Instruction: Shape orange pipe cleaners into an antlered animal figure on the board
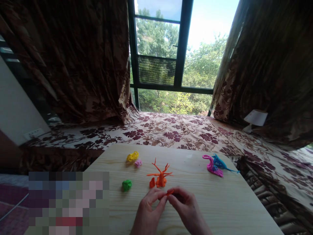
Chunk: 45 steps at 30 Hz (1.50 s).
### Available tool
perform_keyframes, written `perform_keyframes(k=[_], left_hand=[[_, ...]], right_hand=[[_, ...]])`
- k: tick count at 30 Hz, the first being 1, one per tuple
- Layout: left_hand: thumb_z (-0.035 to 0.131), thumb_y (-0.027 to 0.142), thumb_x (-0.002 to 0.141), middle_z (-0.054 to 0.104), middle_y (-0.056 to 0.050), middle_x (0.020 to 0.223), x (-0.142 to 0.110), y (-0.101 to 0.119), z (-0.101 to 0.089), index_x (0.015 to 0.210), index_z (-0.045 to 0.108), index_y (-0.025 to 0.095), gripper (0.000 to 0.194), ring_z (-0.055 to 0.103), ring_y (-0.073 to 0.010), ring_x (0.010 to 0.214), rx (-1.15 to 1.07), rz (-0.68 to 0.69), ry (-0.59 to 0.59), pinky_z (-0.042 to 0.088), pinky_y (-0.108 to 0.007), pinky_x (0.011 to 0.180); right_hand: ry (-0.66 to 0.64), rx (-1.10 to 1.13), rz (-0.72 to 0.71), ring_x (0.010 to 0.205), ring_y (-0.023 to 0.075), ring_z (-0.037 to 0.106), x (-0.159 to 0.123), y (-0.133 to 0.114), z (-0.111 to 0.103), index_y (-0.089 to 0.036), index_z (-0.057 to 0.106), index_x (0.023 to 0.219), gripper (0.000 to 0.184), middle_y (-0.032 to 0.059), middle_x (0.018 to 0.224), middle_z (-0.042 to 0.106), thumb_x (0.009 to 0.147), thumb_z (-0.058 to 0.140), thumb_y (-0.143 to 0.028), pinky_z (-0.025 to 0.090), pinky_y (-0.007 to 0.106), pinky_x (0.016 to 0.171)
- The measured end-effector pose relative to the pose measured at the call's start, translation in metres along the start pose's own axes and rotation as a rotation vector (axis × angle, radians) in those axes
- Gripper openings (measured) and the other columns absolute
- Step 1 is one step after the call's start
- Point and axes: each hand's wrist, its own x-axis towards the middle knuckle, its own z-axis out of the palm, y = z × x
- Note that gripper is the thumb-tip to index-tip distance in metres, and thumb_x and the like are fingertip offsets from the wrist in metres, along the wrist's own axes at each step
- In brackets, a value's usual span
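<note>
Near the front of the wooden table, my left hand [152,206] and my right hand [184,204] meet, fingertips pinching a small piece of orange clay [170,192] between them. Just beyond my fingers stands an orange clay figure [160,179] with thin branching arms, like a little tree. A loose orange clay lump [152,183] sits at its left. Farther left are a green clay ball [126,185], a yellow clay coil [132,156] and a small pink clay lump [138,163].
On the table [190,173] at the far right lie a magenta swan-like clay figure [213,168] and a blue clay figure [220,163] touching it. A flowered cloth ledge [176,130] runs behind the table, with a small white lamp [255,118] at the right. A blurred patch covers the lower left.
</note>
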Motion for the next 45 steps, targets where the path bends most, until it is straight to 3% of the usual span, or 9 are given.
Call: perform_keyframes(k=[3, 7, 9, 13, 15, 20, 23, 26, 45], left_hand=[[0.052, 0.028, 0.079, 0.067, -0.003, 0.089, 0.002, -0.008, -0.001, 0.087, 0.067, 0.022, 0.018, 0.061, -0.0161, 0.088, 0.014, -0.022, 0.029, 0.050, -0.028, 0.082], [0.050, 0.024, 0.079, 0.059, -0.006, 0.111, 0.014, -0.027, -0.002, 0.109, 0.056, 0.019, 0.031, 0.057, -0.0173, 0.102, 0.113, -0.075, 0.192, 0.047, -0.031, 0.089], [0.050, 0.024, 0.078, 0.057, -0.008, 0.113, 0.022, -0.032, -0.002, 0.109, 0.054, 0.017, 0.032, 0.055, -0.0184, 0.104, 0.213, -0.055, 0.226, 0.045, -0.034, 0.091], [0.055, 0.026, 0.074, 0.062, -0.006, 0.094, 0.030, -0.031, -0.006, 0.081, 0.060, 0.019, 0.012, 0.054, -0.0216, 0.099, 0.383, -0.005, 0.208, 0.043, -0.038, 0.090], [0.058, 0.029, 0.072, 0.063, -0.006, 0.088, 0.033, -0.030, -0.009, 0.076, 0.060, 0.019, 0.011, 0.055, -0.0235, 0.096, 0.460, -0.040, 0.220, 0.042, -0.040, 0.088], [0.060, 0.034, 0.069, 0.063, -0.010, 0.100, 0.047, -0.037, -0.009, 0.099, 0.060, 0.017, 0.035, 0.052, -0.0259, 0.103, 0.515, -0.095, 0.188, 0.036, -0.043, 0.092], [0.062, 0.026, 0.067, 0.066, -0.004, 0.099, 0.052, -0.040, -0.003, 0.090, 0.066, 0.023, 0.024, 0.047, -0.0252, 0.112, 0.486, -0.077, 0.099, 0.026, -0.045, 0.100], [0.059, 0.024, 0.069, 0.068, 0.000, 0.095, 0.052, -0.040, 0.003, 0.084, 0.068, 0.028, 0.018, 0.051, -0.0240, 0.107, 0.453, -0.080, 0.045, 0.025, -0.048, 0.099], [0.054, 0.029, 0.074, 0.066, 0.000, 0.092, 0.045, -0.036, 0.006, 0.081, 0.065, 0.025, 0.014, 0.055, -0.0200, 0.094, 0.409, -0.060, 0.049, 0.033, -0.040, 0.093]], right_hand=[[0.043, -0.070, -0.042, 0.067, 0.0159, 0.060, 0.006, 0.000, -0.002, -0.019, 0.065, 0.080, 0.018, 0.0031, 0.073, 0.067, 0.075, 0.061, -0.036, 0.048, 0.025, 0.063], [0.090, -0.318, -0.169, 0.064, 0.0137, 0.059, 0.023, -0.005, -0.001, -0.020, 0.065, 0.084, 0.014, 0.0017, 0.072, 0.066, 0.080, 0.055, -0.029, 0.047, 0.022, 0.060], [0.089, -0.420, -0.231, 0.065, 0.0133, 0.058, 0.033, -0.010, 0.001, -0.021, 0.066, 0.083, 0.012, 0.0009, 0.072, 0.065, 0.079, 0.055, -0.025, 0.046, 0.022, 0.061], [0.086, -0.512, -0.282, 0.073, 0.0146, 0.057, 0.044, -0.017, 0.004, -0.024, 0.067, 0.082, 0.013, 0.0011, 0.078, 0.063, 0.078, 0.055, -0.019, 0.043, 0.025, 0.069], [0.109, -0.620, -0.334, 0.082, 0.0165, 0.055, 0.047, -0.018, 0.004, -0.025, 0.066, 0.083, 0.014, 0.0020, 0.086, 0.061, 0.077, 0.056, -0.018, 0.041, 0.028, 0.076], [0.161, -0.855, -0.426, 0.094, 0.0192, 0.050, 0.048, -0.020, 0.003, -0.026, 0.065, 0.082, 0.013, 0.0030, 0.098, 0.057, 0.076, 0.058, -0.017, 0.037, 0.033, 0.083], [0.172, -0.894, -0.453, 0.098, 0.0198, 0.048, 0.048, -0.020, 0.004, -0.027, 0.065, 0.084, 0.015, 0.0029, 0.105, 0.054, 0.077, 0.058, -0.016, 0.036, 0.034, 0.085], [0.177, -0.921, -0.476, 0.101, 0.0205, 0.046, 0.048, -0.021, 0.004, -0.028, 0.065, 0.085, 0.016, 0.0029, 0.109, 0.052, 0.077, 0.057, -0.016, 0.035, 0.036, 0.086], [0.113, -1.064, -0.487, 0.105, 0.0215, 0.043, 0.052, -0.019, 0.004, -0.026, 0.063, 0.083, 0.012, 0.0028, 0.111, 0.053, 0.078, 0.058, -0.016, 0.033, 0.038, 0.087]])
